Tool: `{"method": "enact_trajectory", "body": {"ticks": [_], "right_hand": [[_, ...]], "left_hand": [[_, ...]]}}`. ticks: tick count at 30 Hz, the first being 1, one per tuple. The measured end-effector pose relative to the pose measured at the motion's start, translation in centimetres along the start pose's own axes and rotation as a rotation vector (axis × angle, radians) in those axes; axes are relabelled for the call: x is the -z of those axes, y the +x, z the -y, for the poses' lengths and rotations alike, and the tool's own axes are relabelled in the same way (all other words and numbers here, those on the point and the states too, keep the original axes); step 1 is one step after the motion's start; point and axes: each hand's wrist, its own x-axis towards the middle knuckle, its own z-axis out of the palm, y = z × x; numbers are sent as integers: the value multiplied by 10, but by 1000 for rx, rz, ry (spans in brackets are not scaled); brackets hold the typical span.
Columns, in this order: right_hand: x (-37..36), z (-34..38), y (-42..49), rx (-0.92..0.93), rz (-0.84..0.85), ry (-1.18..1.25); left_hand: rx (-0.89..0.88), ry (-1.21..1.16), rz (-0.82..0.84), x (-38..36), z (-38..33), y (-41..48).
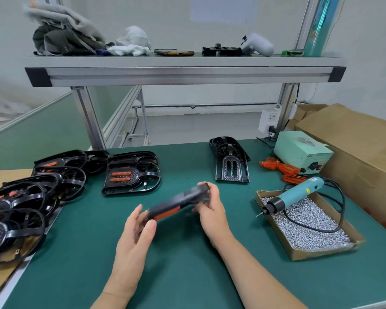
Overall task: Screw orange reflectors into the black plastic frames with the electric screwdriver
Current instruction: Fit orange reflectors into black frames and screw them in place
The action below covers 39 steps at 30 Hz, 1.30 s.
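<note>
While the tabletop carries the screw box right of the frame, the frame itself is held clear of the surface. Left hand pinches its near end; right hand has fingers curled round its far end. Judged light, stiff and thin-ribbed: grip the outer rim. Screwdriver lies right of the frame, ungripped. Reflector sits in the frame's near end.

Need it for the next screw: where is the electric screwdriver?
Head view, right side: the electric screwdriver lies across the cardboard tray of screws.
</note>
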Motion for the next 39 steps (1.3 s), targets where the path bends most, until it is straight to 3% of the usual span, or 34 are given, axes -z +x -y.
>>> {"method": "enact_trajectory", "body": {"ticks": [6,12,19,25,39], "right_hand": [[-2,-6,2,-13,-52,-166],[0,-4,2,-54,-58,-114],[0,-4,3,-45,-80,-93],[1,-6,3,-39,-61,-79],[-8,-7,0,42,68,-129]], "left_hand": [[-53,258,-5,0,14,4],[-20,163,-101,-3,17,7],[234,35,-123,-11,6,20],[373,-452,-220,-18,-8,24],[521,-472,-361,-2,-12,69]]}}
